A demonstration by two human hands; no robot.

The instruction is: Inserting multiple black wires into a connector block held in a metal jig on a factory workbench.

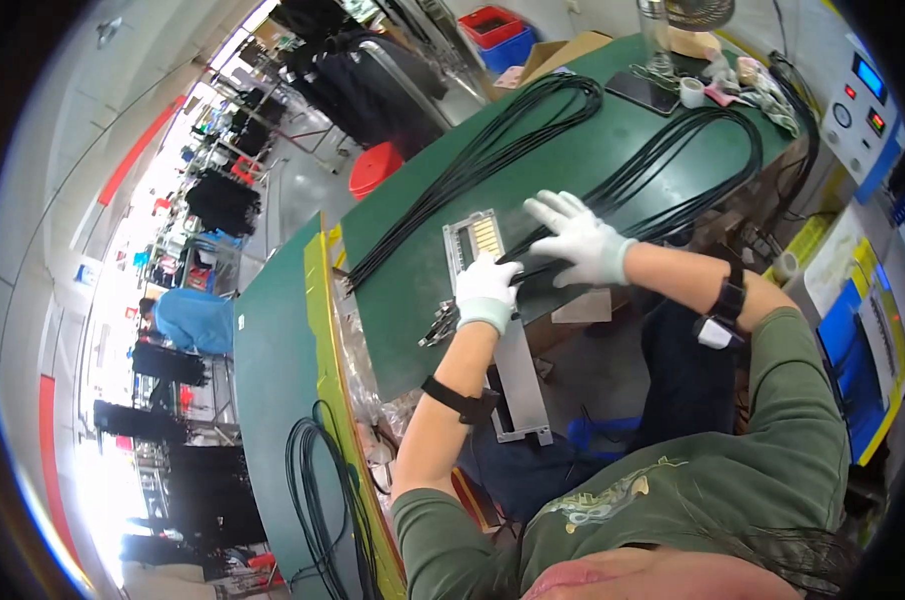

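Note:
A narrow metal fixture with a row of yellow strips lies near the front edge of the green table. At its near end is my left hand in a white glove. Its fingers are bent, and whatever they grip is hidden beneath them. My right hand, gloved too, is over the black cables to the right of the fixture, its fingers spread and nothing in them. Small metal pieces lie to the left of my left hand. A long pale metal bar extends toward me below it.
Another bundle of black cables runs across the green table. A phone and a white roll sit at the far right. Machine panels stand on the right. A coiled cable rests on the left table.

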